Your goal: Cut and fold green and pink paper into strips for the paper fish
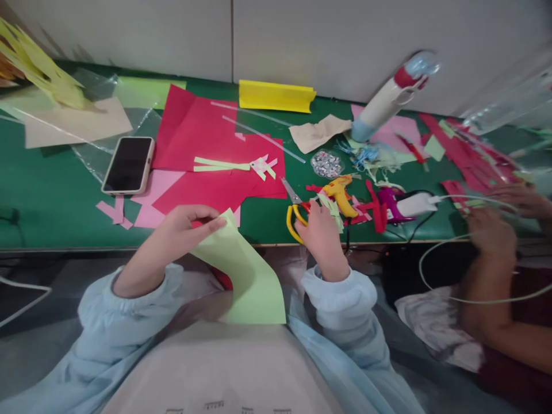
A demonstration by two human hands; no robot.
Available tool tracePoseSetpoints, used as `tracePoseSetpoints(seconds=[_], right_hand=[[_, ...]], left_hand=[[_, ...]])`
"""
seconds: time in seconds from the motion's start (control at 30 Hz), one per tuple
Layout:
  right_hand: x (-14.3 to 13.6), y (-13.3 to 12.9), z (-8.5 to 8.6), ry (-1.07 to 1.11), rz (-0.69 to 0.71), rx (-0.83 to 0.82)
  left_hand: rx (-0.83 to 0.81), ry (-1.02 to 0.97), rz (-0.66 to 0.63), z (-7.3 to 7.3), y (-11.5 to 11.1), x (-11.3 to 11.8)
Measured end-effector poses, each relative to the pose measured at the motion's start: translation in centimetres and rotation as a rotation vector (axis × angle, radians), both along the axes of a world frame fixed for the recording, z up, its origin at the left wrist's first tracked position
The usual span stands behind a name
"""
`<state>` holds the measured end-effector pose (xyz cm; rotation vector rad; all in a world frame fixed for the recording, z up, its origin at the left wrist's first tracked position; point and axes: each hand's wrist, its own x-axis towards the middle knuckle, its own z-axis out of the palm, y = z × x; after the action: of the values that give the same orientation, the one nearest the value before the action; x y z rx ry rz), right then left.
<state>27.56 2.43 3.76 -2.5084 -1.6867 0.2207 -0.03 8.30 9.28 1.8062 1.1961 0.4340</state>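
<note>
Scissors (296, 226) yellow and red; held paper (248, 270) pale green

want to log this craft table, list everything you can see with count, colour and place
table: one, green, against wall
wall: one, grey, behind
phone: one, black screen, left
film: clear, behind phone
red sheets: several, centre
woven piece: one, green-pink, on red sheets
yellow strip: one, back
clear sticks: two, centre
beige papers: two, back left and centre
bottle: one, white-blue-red, back right
bead pile: one, mixed, centre right
glue gun: one, yellow, right
plug: one, white, right
scraps: many, mixed, mostly right
green sheet: one, pale green, left grip
scissors: one, yellow-red handles, at right hand
other person's hands: two, far right
left hand: one, front left
right hand: one, front centre
</note>
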Motion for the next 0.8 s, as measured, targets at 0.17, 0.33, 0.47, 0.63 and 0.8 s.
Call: tracePoseSetpoints(seconds=[0.17, 0.33, 0.47, 0.63, 0.8], right_hand=[[-0.5, 0.7, 0.0, -0.065, 0.047, -0.066], [-0.5, 0.7, 0.3, -0.158, 0.099, -0.069], [-1.6, 1.2, 2.4, 0.05, 0.206, 0.138], [-5.0, 2.3, 4.5, 0.799, 0.519, 0.229], [-6.5, 2.7, 4.5, 1.06, 0.526, 0.152]], left_hand=[[-0.071, -0.059, -0.003, -0.7, 0.9, 0.1], [-0.044, -0.019, -0.038, -0.5, 1.4, 0.5], [0.001, 0.001, -0.085, -0.2, 1.5, 0.8], [0.034, 0.029, -0.152, -0.1, 1.5, 1.2], [0.037, 0.06, -0.189, 0.6, 1.3, 1.3]])
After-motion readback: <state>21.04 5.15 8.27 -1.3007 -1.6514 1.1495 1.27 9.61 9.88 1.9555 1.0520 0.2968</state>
